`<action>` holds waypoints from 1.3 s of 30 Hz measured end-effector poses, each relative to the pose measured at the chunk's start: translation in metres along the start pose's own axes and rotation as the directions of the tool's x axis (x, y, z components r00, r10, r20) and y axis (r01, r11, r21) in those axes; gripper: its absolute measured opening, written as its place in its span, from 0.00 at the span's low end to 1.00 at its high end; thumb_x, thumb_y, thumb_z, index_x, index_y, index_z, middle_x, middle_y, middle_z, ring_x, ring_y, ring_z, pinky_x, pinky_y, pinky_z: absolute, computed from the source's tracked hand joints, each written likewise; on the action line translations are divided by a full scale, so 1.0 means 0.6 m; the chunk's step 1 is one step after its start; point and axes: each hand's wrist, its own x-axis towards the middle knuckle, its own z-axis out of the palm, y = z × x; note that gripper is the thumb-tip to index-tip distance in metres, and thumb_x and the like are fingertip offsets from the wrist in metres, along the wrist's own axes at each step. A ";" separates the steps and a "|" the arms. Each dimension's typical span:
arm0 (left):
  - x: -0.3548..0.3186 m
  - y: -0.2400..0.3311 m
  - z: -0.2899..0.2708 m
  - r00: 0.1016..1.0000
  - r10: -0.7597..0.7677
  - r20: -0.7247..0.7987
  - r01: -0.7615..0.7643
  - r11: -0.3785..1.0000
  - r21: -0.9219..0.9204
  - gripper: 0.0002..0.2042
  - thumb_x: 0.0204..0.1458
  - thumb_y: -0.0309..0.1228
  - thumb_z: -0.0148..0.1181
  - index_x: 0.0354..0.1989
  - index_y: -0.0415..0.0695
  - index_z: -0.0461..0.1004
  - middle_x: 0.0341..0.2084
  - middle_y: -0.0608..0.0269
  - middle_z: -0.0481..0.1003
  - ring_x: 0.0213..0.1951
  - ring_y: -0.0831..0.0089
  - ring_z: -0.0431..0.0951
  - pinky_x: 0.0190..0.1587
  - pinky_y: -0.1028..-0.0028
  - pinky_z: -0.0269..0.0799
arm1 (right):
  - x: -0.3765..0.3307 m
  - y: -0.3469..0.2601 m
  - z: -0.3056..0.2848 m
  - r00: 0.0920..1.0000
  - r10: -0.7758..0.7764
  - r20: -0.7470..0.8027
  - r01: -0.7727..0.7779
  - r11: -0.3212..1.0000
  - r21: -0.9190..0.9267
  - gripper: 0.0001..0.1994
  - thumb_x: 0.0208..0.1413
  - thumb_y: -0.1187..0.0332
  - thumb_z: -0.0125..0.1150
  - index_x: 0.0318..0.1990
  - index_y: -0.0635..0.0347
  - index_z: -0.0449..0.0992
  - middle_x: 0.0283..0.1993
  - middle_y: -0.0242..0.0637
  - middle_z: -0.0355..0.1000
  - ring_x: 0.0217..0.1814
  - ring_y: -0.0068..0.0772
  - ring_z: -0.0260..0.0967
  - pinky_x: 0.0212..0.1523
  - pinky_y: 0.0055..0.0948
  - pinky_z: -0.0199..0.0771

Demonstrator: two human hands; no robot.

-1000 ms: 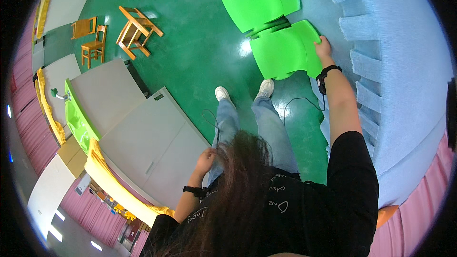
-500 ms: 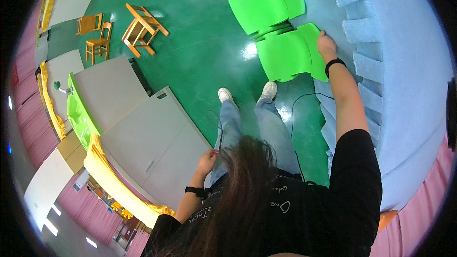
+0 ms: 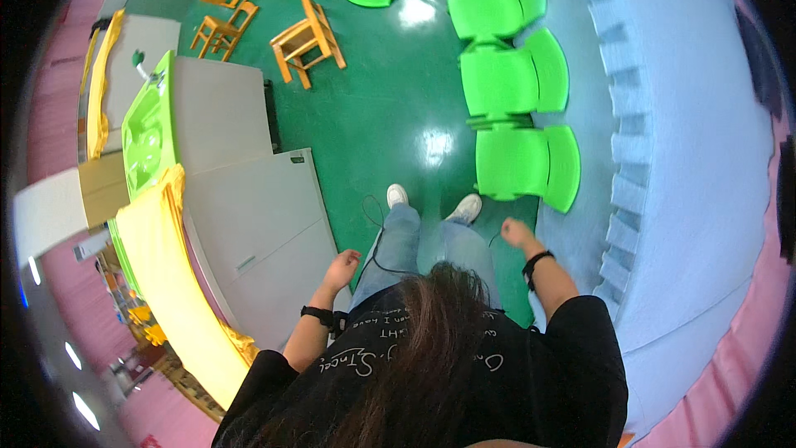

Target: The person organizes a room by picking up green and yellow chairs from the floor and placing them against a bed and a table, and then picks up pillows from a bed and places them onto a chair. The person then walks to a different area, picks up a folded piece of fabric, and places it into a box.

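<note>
Three green chairs (image 3: 497, 79) stand in a row at right, backs toward the blue cloth (image 3: 688, 207), presumably so their seats face the green floor (image 3: 377, 116). The right hand (image 3: 519, 235) is near but apart from the nearest chair (image 3: 512, 162); its finger closure cannot be told. The left hand (image 3: 342, 269) hangs loosely open, empty. Unlike the earlier frame, the right hand no longer touches that chair's backrest.
</note>
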 end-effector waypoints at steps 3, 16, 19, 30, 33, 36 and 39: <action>-0.003 -0.017 -0.038 0.996 -0.051 -0.071 0.039 0.988 -0.151 0.12 0.46 0.29 0.46 0.38 0.39 0.69 0.29 0.55 0.73 0.34 0.66 0.73 0.38 0.72 0.67 | -0.026 -0.047 0.000 0.992 -0.037 0.117 0.037 0.999 0.002 0.14 0.44 0.63 0.53 0.37 0.61 0.71 0.36 0.46 0.70 0.34 0.44 0.69 0.37 0.36 0.68; 0.142 -0.165 -0.271 0.990 -0.133 -0.045 0.099 0.892 -0.440 0.13 0.44 0.30 0.45 0.37 0.37 0.68 0.27 0.58 0.72 0.29 0.70 0.72 0.34 0.72 0.67 | 0.116 -0.352 -0.210 0.892 0.431 -0.132 -0.309 0.797 0.518 0.13 0.53 0.63 0.46 0.41 0.61 0.64 0.33 0.39 0.71 0.27 0.29 0.69 0.26 0.29 0.68; 0.235 -0.206 -0.336 0.983 -0.040 -0.179 -0.031 0.926 -0.376 0.14 0.44 0.31 0.46 0.38 0.38 0.68 0.28 0.56 0.73 0.31 0.66 0.72 0.36 0.71 0.67 | 0.155 -0.451 -0.243 0.962 0.245 -0.122 -0.156 0.858 0.490 0.12 0.52 0.63 0.47 0.40 0.59 0.64 0.33 0.37 0.71 0.28 0.27 0.69 0.25 0.27 0.67; 0.393 -0.125 -0.478 0.997 -0.046 -0.068 0.017 0.928 -0.372 0.14 0.44 0.31 0.46 0.37 0.39 0.70 0.30 0.55 0.73 0.34 0.65 0.72 0.38 0.71 0.66 | 0.264 -0.506 -0.281 0.973 0.230 -0.021 -0.212 0.928 0.305 0.11 0.52 0.63 0.48 0.39 0.58 0.65 0.34 0.36 0.71 0.28 0.27 0.69 0.25 0.26 0.67; 0.439 -0.104 -0.497 0.996 -0.090 0.005 0.086 0.931 -0.355 0.13 0.44 0.33 0.46 0.35 0.38 0.69 0.26 0.56 0.73 0.28 0.68 0.73 0.30 0.70 0.68 | 0.280 -0.518 -0.330 0.920 0.391 0.031 -0.377 0.861 0.341 0.12 0.50 0.63 0.48 0.39 0.61 0.66 0.32 0.38 0.71 0.28 0.29 0.70 0.24 0.28 0.68; 0.488 -0.032 -0.560 0.990 -0.097 0.101 0.122 0.952 -0.282 0.13 0.45 0.34 0.45 0.32 0.37 0.69 0.23 0.57 0.72 0.22 0.70 0.71 0.22 0.71 0.67 | 0.318 -0.527 -0.397 0.891 0.450 0.063 -0.453 0.867 0.208 0.14 0.49 0.63 0.45 0.39 0.63 0.65 0.33 0.40 0.71 0.28 0.32 0.71 0.23 0.31 0.69; 0.539 0.037 -0.627 0.993 -0.096 0.062 0.107 0.972 -0.211 0.13 0.46 0.37 0.45 0.30 0.37 0.67 0.20 0.60 0.70 0.19 0.72 0.69 0.17 0.74 0.64 | 0.412 -0.542 -0.468 0.874 0.481 0.072 -0.483 0.841 0.243 0.12 0.49 0.64 0.43 0.38 0.62 0.66 0.32 0.39 0.70 0.27 0.33 0.70 0.24 0.33 0.70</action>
